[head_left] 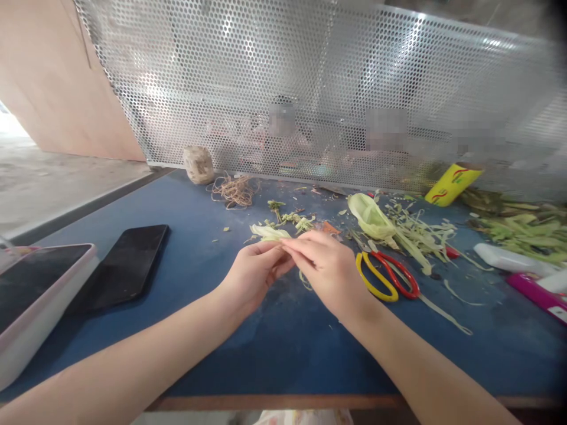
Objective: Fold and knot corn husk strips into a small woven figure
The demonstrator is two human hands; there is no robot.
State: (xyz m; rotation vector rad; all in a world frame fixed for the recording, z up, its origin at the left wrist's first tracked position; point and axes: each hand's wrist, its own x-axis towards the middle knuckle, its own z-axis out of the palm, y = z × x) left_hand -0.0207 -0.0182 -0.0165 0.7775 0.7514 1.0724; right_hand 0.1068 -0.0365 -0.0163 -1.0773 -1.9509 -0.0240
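Note:
My left hand [254, 268] and my right hand [332, 268] meet over the middle of the blue table, fingertips pinched together. Between them is a pale green corn husk [271, 232], its wide end sticking out past the fingers; the rest is hidden by my hands. Just beyond lie small green husk bits [290, 218]. Right of my right hand rest scissors [401, 277] with one yellow and one red handle loop. A larger folded husk [371, 217] lies behind them, beside a heap of thin shredded strips [420, 230].
A black phone [139, 260] and a pink-edged device [42, 295] are at left. Tangled twine [234, 190] lies near a whitish jar [198, 165]. A yellow tube [452, 184], green leaves [531, 227] and a purple item [538, 295] are at right. Perforated metal [248, 77] borders the back.

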